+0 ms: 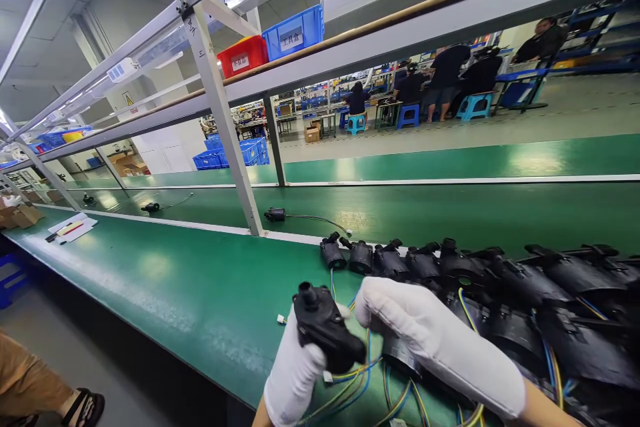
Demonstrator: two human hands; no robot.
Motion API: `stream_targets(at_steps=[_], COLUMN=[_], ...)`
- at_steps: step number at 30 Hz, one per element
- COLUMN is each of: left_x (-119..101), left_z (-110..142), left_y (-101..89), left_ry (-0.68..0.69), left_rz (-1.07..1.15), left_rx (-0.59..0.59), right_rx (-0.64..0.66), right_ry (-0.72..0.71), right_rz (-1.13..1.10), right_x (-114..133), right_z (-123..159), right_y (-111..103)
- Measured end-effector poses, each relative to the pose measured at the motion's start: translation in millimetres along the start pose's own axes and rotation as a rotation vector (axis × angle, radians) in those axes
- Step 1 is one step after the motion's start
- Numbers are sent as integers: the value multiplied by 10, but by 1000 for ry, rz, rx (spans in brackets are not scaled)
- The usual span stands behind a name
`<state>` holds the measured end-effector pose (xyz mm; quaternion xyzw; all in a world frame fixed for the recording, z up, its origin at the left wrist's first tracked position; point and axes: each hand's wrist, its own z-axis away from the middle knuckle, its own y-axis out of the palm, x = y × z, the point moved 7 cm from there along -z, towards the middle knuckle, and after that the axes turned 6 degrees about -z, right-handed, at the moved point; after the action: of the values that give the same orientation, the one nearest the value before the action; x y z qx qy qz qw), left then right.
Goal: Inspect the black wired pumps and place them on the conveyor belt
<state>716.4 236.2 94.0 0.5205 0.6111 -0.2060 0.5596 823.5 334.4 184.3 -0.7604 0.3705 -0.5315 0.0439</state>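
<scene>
My left hand [295, 367], in a white glove, is wrapped round a small black pump [325, 330] and holds it above the green bench. The pump's short round port points up. My right hand [420, 327], also in a white glove, is just to its right with the fingers curled and pressed together. Whatever those fingers hold, if anything, is hidden. Beneath both hands run yellow, blue and green wires [345, 390] with small white plugs. A row of similar black pumps [393, 260] stands behind my right hand, and more are crowded at the right.
A lone pump [275, 214] with its lead lies on the green belt [400, 207] beyond the white rail. A grey post [225, 120] rises at the bench edge. Overhead on the shelf are a red bin [243, 57] and a blue bin [294, 33]. Several people sit farther back.
</scene>
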Motion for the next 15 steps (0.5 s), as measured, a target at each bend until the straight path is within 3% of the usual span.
stream_targets(at_steps=[2, 6, 9, 15], left_x=[-153, -300, -247, -73], left_z=[39, 133, 148, 112], left_y=[-95, -82, -112, -224], left_ry=[126, 284, 295, 185], left_rz=[-261, -582, -568, -439], left_rx=[-189, -331, -365, -386], right_rx=[8, 67, 105, 144], right_ry=[-17, -42, -35, -2], right_rz=[49, 100, 100, 99], right_x=[20, -12, -59, -99], right_z=[-17, -12, 4, -20], right_y=[6, 87, 171, 236])
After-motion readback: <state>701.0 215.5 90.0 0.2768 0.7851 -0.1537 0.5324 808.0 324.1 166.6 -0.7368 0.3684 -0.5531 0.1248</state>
